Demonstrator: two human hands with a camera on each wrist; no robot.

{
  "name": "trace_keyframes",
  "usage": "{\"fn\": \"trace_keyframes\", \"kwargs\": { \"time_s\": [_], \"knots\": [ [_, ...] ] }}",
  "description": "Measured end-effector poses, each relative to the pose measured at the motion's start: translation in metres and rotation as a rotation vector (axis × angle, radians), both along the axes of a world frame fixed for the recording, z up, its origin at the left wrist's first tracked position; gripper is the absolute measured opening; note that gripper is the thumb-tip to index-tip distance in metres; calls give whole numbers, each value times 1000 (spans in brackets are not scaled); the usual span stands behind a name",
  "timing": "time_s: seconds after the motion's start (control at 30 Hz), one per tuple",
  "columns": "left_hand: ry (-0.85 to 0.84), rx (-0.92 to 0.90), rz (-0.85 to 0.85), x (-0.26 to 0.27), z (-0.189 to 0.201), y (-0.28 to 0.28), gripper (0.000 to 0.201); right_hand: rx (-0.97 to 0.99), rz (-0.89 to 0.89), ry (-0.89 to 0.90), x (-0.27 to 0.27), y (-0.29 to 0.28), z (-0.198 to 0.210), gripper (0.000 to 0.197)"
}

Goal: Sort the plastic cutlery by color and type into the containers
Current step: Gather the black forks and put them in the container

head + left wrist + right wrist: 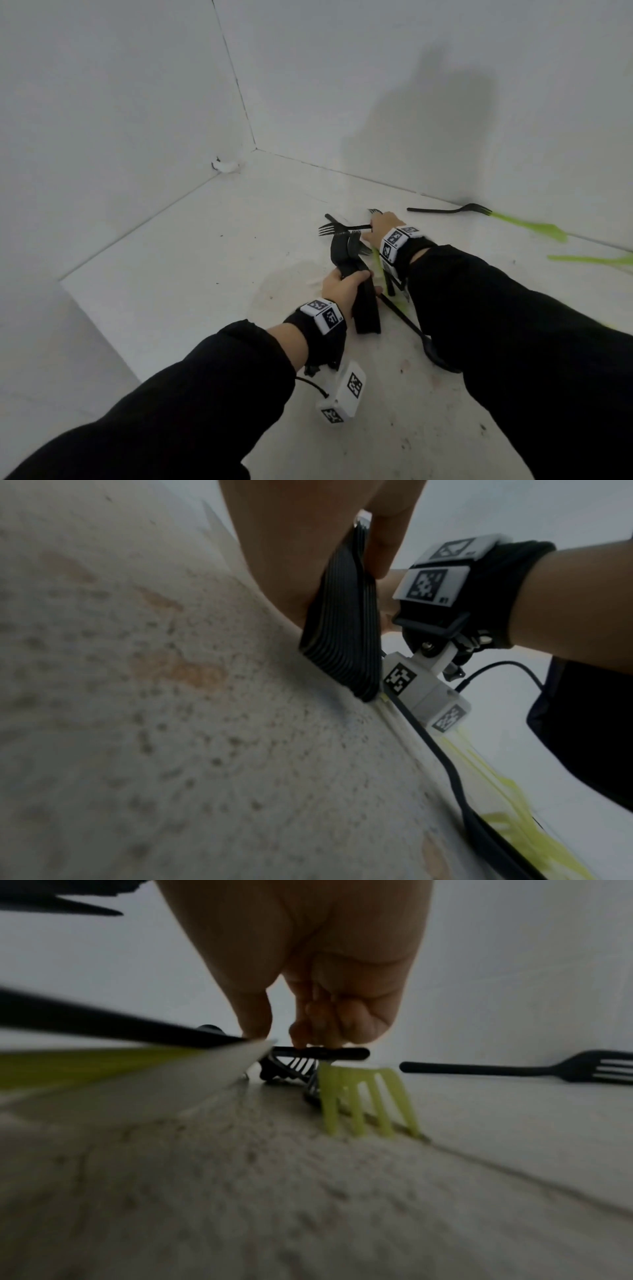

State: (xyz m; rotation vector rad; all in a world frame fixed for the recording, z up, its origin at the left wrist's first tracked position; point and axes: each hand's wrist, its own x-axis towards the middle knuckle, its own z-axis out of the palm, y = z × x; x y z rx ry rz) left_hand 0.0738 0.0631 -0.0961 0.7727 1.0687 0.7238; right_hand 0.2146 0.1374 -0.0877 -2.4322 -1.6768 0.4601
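My left hand (352, 279) grips a stack of black forks (363, 301) by the handles, tines pointing away; the handle ends (342, 631) rest on the white table (191, 274). My right hand (376, 224), just beyond it, pinches the handle of a single black fork (342, 228) between thumb and fingers (301, 1034); that fork's handle (322, 1053) lies level above the surface. A green fork (366, 1102) lies under the right hand. Another black fork (448, 209) lies alone near the back wall, also visible as the far black fork (514, 1068).
A black spoon (428, 339) lies under my right forearm, with green cutlery (496, 804) beside it. Two green knives (534, 226) (589, 259) lie at the right. White walls close the table's back and left sides; its left edge (99, 329) drops off.
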Motion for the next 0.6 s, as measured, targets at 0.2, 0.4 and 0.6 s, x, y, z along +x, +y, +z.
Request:
{"fn": "trace_keyframes", "kwargs": {
  "time_s": [0.2, 0.4, 0.6],
  "knots": [
    [4, -28, -11, 0, -1, 3, 8, 21, 232, -265, 0, 7, -10, 33],
    [-20, -25, -5, -5, -1, 5, 10, 35, 147, -293, -9, 16, -6, 27],
    [-41, -33, 14, -14, -3, 8, 7, 247, -6, 116, -14, 23, 5, 32]
  ]
}}
